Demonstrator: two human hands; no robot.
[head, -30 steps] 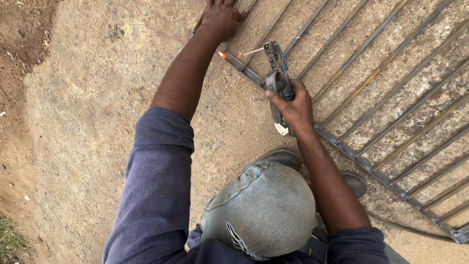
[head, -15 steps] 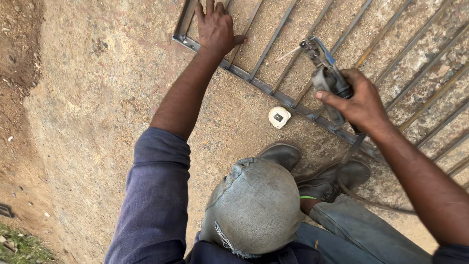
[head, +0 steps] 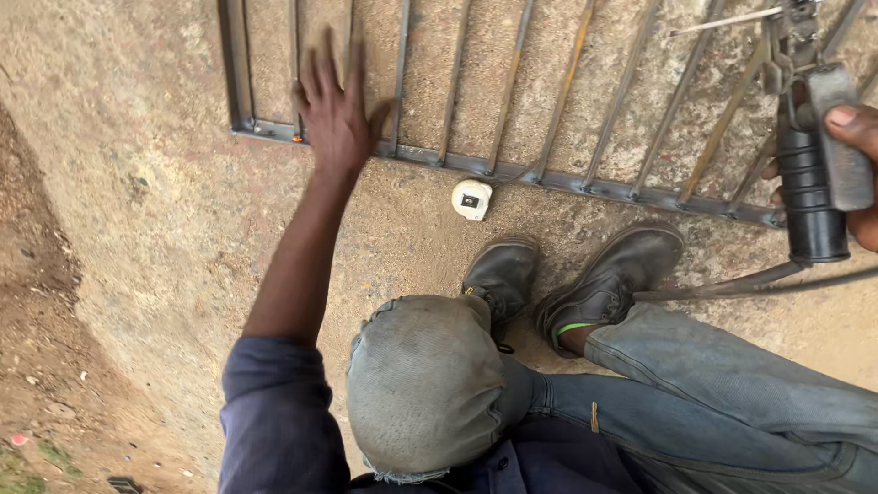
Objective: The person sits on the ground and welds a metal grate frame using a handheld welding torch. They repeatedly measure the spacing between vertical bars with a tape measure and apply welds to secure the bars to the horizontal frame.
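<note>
A metal gate frame [head: 512,169] of thin bars lies flat on sandy ground. My left hand [head: 334,114] is spread over its lower rail near the left corner, fingers apart, holding nothing. My right hand [head: 855,174] grips the black handle of a welding electrode holder [head: 809,165] at the right edge, lifted above the bars. A thin welding rod [head: 727,20] sticks out from the holder's jaws to the left. The holder's cable [head: 732,285] trails down past my right shoe.
A small white tape measure [head: 472,198] lies on the ground just below the rail. My two dark shoes [head: 558,274] stand close to the frame, knees bent in grey trousers. Bare sloping earth lies to the left.
The view has shifted, so the frame's left corner now shows. My right hand has lifted the holder up and to the right, away from the rail. My left hand stays on the frame near its corner.
</note>
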